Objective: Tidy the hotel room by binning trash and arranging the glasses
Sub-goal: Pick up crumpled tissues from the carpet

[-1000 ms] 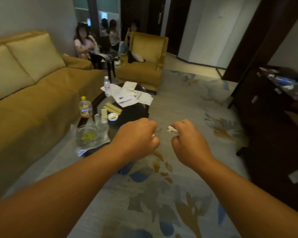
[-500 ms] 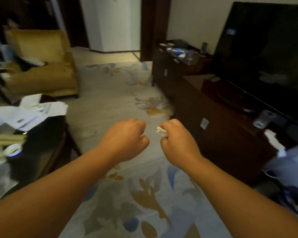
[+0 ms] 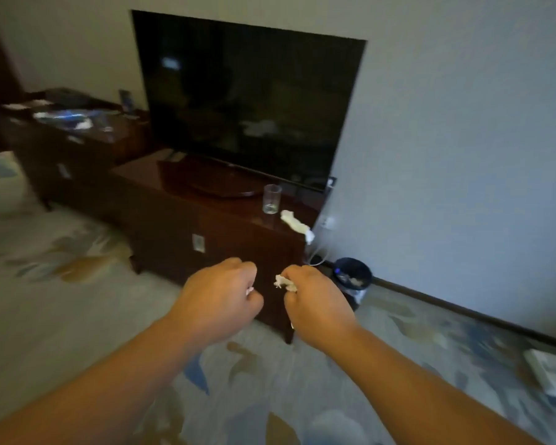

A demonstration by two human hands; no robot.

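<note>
Swinging right since the earlier frames, the view loses the sofa; the television point(image 3: 247, 104) on its dark cabinet point(image 3: 180, 216) now fills the middle. Both hands stay raised. The right hand point(image 3: 315, 303) clenches a crumpled white scrap point(image 3: 282, 282); the left hand point(image 3: 219, 300) closes on a barely visible white sliver point(image 3: 249, 290). A glass point(image 3: 272, 199) stands near the cabinet's right end, a crumpled tissue point(image 3: 294, 223) at its right front corner, and the bin point(image 3: 352, 279) is on the floor beside it.

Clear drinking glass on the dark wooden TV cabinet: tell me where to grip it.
Grip the clear upright glass around its straight mid-wall, coming from the front left: the television stands behind it and a crumpled white tissue lies at its right.
</note>
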